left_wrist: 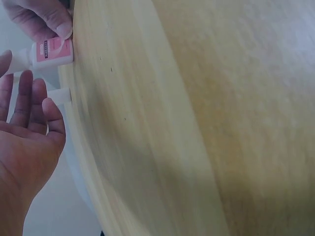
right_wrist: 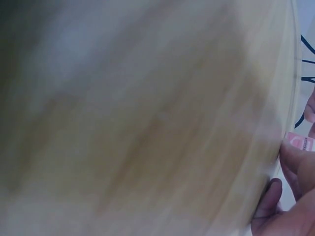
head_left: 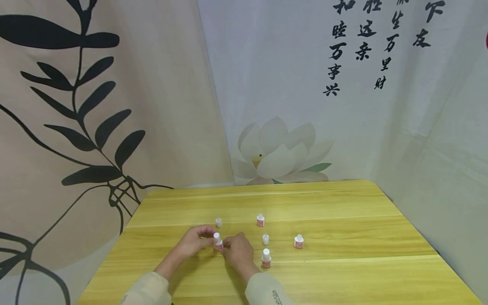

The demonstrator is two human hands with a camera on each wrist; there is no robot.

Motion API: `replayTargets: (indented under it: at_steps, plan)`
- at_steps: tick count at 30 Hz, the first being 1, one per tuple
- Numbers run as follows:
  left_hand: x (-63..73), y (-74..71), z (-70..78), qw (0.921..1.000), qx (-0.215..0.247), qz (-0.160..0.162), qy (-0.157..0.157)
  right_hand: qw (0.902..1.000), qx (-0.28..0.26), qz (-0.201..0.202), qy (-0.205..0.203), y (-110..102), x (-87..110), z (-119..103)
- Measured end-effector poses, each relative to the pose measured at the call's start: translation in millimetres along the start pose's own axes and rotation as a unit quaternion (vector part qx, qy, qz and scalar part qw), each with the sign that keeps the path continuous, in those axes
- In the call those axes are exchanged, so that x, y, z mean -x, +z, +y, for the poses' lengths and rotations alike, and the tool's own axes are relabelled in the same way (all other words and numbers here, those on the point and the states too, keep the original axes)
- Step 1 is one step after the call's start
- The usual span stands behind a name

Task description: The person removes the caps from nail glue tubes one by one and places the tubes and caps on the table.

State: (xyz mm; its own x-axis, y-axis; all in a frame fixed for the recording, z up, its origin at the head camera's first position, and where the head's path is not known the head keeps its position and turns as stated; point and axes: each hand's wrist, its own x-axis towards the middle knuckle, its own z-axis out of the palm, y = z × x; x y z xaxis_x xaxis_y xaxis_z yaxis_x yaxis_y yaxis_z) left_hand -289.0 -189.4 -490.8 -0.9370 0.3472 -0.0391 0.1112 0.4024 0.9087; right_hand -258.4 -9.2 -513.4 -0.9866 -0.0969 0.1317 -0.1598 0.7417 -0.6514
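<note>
A small white bottle [head_left: 218, 242] with a pink-red label and white cap is held between both hands, tilted slightly in the head view. My left hand [head_left: 196, 239] reaches it from the left, thumb and a finger at its cap end. In the left wrist view, the other fingers of the left hand [left_wrist: 29, 132] spread loosely beside the bottle [left_wrist: 53, 52]. From the right, my right hand [head_left: 240, 253] pinches the lower part of the bottle. The right wrist view shows the right hand [right_wrist: 293, 196] at the edge, with part of the pink label [right_wrist: 300, 141] above its thumb.
Just behind the hands stands a small white piece [head_left: 218, 222]. Right of them are a labelled bottle [head_left: 266, 259], another white piece [head_left: 265, 239], a bottle further back [head_left: 261, 220] and one farther right [head_left: 298, 242]. All stand on a wooden table [head_left: 362, 275] before printed curtains.
</note>
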Motion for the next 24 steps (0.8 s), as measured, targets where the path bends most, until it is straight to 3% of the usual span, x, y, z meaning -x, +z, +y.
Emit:
replayTargets:
  at_steps: [24]
  plan:
    - [-1.0, 0.0, -2.0, 0.9999, 0.007, -0.007, 0.001, 1.0000, -0.005, 0.004, 0.002, 0.2, 0.6, 0.1]
